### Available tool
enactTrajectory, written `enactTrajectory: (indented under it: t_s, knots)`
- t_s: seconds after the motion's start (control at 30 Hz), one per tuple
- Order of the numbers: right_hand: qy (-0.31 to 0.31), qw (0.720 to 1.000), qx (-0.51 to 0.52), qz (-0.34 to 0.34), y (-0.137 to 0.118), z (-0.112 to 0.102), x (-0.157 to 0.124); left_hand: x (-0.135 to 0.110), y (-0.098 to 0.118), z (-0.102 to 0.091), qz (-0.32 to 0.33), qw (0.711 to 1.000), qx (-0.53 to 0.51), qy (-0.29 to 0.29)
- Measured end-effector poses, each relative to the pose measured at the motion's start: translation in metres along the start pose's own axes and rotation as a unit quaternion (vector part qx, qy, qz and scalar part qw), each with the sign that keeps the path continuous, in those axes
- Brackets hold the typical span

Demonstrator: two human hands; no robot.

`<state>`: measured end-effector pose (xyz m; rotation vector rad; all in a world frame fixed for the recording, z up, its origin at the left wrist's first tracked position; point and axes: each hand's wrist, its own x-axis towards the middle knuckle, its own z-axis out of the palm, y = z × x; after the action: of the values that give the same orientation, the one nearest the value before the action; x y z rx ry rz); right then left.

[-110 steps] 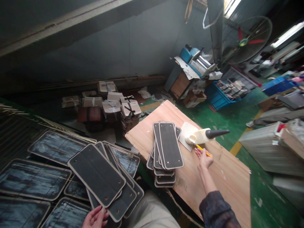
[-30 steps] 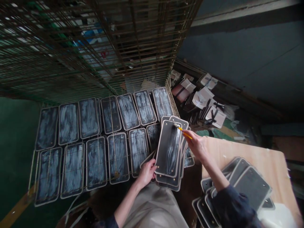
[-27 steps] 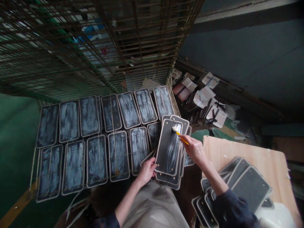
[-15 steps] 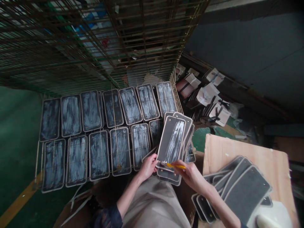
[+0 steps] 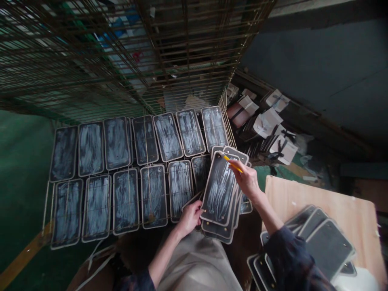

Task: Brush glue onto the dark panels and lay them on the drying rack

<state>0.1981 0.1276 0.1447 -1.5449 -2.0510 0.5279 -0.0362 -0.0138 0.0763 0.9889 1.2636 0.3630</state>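
Note:
My right hand [image 5: 247, 180] is closed round a brush with a yellow handle [image 5: 232, 161]. The brush tip touches the upper left part of a dark panel [image 5: 220, 190] with rounded corners and a pale edge. White wet streaks cover most of that panel's face. With my left hand [image 5: 189, 218] I grip the panel's lower left corner, thumb and fingers closed on it. Beneath it lies a small stack of similar panels [image 5: 216, 235], fanned slightly, above my lap.
Rows of white-streaked panels [image 5: 125, 200] lie on a wire rack [image 5: 48, 202] ahead and left. Upright wire grids [image 5: 188, 48] stand behind. On the right, bare grey panels [image 5: 329, 246] rest on a wooden board [image 5: 281, 190] beside a white container [image 5: 357, 281]. Strapped bundles [image 5: 283, 149] sit farther back.
My right hand has moved the brush from the panel's lower edge up to its top left. White streaks now spread over more of the panel's left side. My left hand keeps its grip.

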Motion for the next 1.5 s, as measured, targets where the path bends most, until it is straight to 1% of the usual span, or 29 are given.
enactTrajectory:
  t_s: [0.1, 0.17, 0.27, 0.33, 0.37, 0.43, 0.5, 0.57, 0.63, 0.7, 0.77, 0.83, 0.87, 0.93, 1.0, 1.03, 1.07, 1.13, 1.23, 1.37, 1.5]
  knots:
    - [-0.048, 0.999, -0.002, -0.022, -0.006, 0.005, -0.008, 0.000, 0.000, -0.001, 0.011, 1.000, 0.004, 0.001]
    - [-0.095, 0.995, 0.017, -0.018, -0.014, 0.002, -0.020, 0.000, 0.000, -0.002, 0.014, 1.000, 0.002, 0.004]
    - [-0.161, 0.984, 0.071, 0.019, -0.026, -0.012, -0.040, 0.000, 0.000, -0.002, 0.009, 1.000, -0.005, 0.005]
    - [-0.178, 0.976, 0.117, 0.048, -0.030, -0.022, -0.045, 0.000, 0.000, -0.002, 0.004, 1.000, -0.007, 0.003]
    - [-0.169, 0.975, 0.134, 0.058, -0.029, -0.025, -0.043, 0.000, 0.000, -0.002, 0.002, 1.000, -0.007, 0.001]
    - [-0.122, 0.981, 0.137, 0.069, -0.024, -0.028, -0.032, 0.000, 0.000, -0.002, 0.002, 1.000, -0.006, -0.002]
    - [-0.064, 0.991, 0.097, 0.062, -0.013, -0.026, -0.016, 0.000, -0.001, -0.002, 0.005, 1.000, -0.004, -0.002]
    - [-0.036, 0.998, 0.038, 0.036, -0.002, -0.020, -0.003, 0.000, -0.001, -0.002, 0.009, 1.000, -0.003, -0.001]
    - [-0.040, 0.999, -0.021, 0.006, 0.005, -0.014, 0.000, 0.000, -0.001, -0.001, 0.011, 1.000, -0.002, 0.004]
    - [-0.062, 0.997, -0.052, -0.006, 0.006, -0.012, -0.008, 0.001, -0.003, -0.001, 0.012, 1.000, -0.002, 0.010]
    - [-0.092, 0.995, -0.041, 0.004, 0.001, -0.014, -0.020, 0.001, -0.004, -0.001, 0.011, 1.000, 0.000, 0.014]
    - [-0.114, 0.993, 0.006, 0.027, -0.005, -0.020, -0.028, 0.000, -0.004, -0.001, 0.012, 1.000, 0.001, 0.014]
    - [-0.110, 0.993, 0.029, 0.040, -0.007, -0.023, -0.029, 0.000, -0.004, -0.001, 0.013, 1.000, 0.001, 0.014]
    - [-0.076, 0.994, 0.048, 0.058, -0.007, -0.026, -0.026, 0.000, -0.004, -0.002, 0.015, 1.000, 0.002, 0.014]
    - [-0.035, 0.997, 0.030, 0.056, -0.004, -0.023, -0.020, 0.000, -0.003, -0.002, 0.015, 1.000, 0.000, 0.014]
    - [-0.027, 0.998, 0.013, 0.047, -0.003, -0.020, -0.019, 0.000, -0.003, -0.002, 0.013, 1.000, -0.003, 0.013]
    - [-0.032, 0.999, -0.003, 0.035, -0.003, -0.016, -0.020, 0.000, -0.002, -0.002, 0.010, 1.000, -0.008, 0.011]
    - [-0.066, 0.998, -0.019, 0.011, -0.009, -0.007, -0.032, -0.001, -0.001, -0.002, 0.003, 1.000, -0.023, 0.008]
    - [-0.120, 0.993, 0.002, -0.002, -0.030, 0.006, -0.069, -0.002, 0.002, -0.002, -0.003, 0.999, -0.046, 0.005]
    - [-0.159, 0.985, 0.067, 0.014, -0.062, 0.017, -0.119, -0.004, 0.005, -0.004, -0.001, 0.998, -0.057, -0.002]
    - [-0.179, 0.975, 0.120, 0.049, -0.081, 0.020, -0.149, -0.005, 0.005, -0.004, -0.002, 0.998, -0.058, -0.001]
